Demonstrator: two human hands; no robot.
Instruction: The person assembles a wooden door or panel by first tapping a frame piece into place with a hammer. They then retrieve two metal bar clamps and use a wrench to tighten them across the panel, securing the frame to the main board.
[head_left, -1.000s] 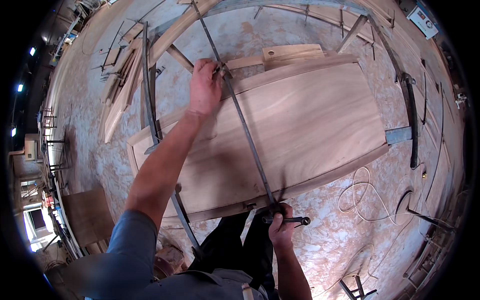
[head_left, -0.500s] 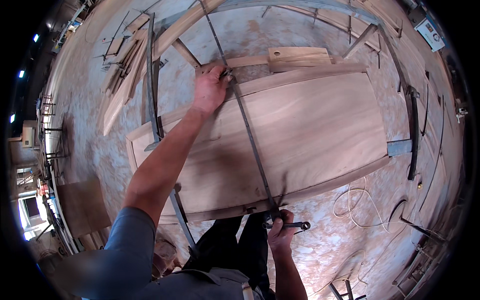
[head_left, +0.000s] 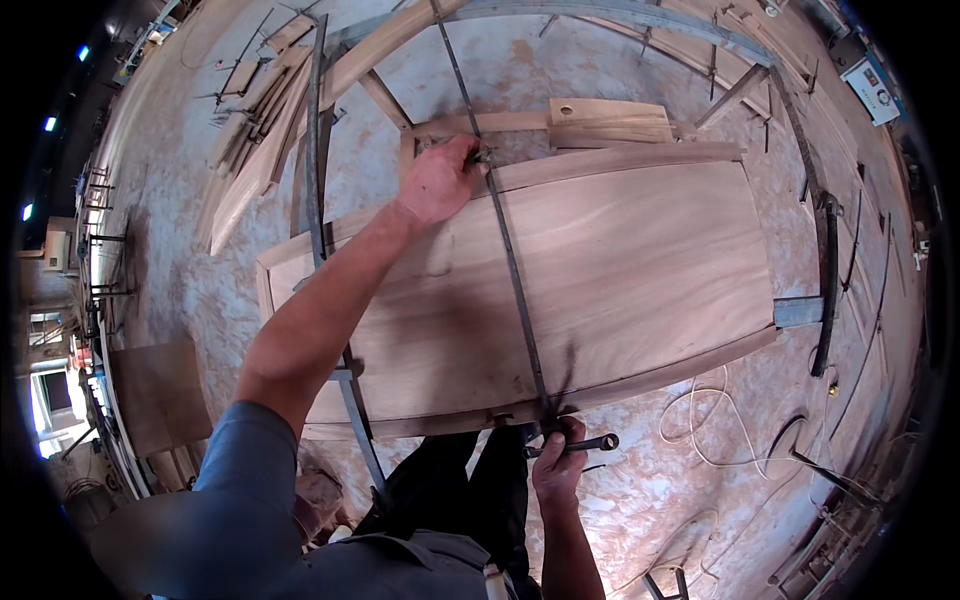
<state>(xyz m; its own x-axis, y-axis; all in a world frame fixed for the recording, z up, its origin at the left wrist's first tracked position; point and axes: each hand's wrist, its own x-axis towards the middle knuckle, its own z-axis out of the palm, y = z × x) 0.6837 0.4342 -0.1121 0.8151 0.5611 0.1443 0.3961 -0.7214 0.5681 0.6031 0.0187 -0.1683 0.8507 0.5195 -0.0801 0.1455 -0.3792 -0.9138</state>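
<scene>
1. Bar clamp (head_left: pixel 512 262) lies across the framed wooden panel (head_left: pixel 640 260).
2. Left hand (head_left: pixel 437 183) grasps its far jaw; right hand (head_left: pixel 556 470) grasps its dark handle (head_left: pixel 597 444).
3. Better, I judge, to keep both ends level.

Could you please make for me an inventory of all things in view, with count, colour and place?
Panel: one, pale brown, centre
Long bar: one, dark grey, across panel
Fitting: one, dark, long bar's far part
Handle: one, dark, near panel's near edge
Side bar: one or two (middle hidden), grey, left
Planks: several, pale brown, upper left
Holed board: one, tan, beyond panel
Box: one, blue-white, upper right
Cable: at least one, whitish, right floor
Board: one, brown, lower left
Floor: one, mottled grey-brown, beneath
Distant clutter: too small to count
Left grip: one, bare, on fitting
Right grip: one, bare, on handle
Sleeve: one, blue-grey, left arm
</scene>
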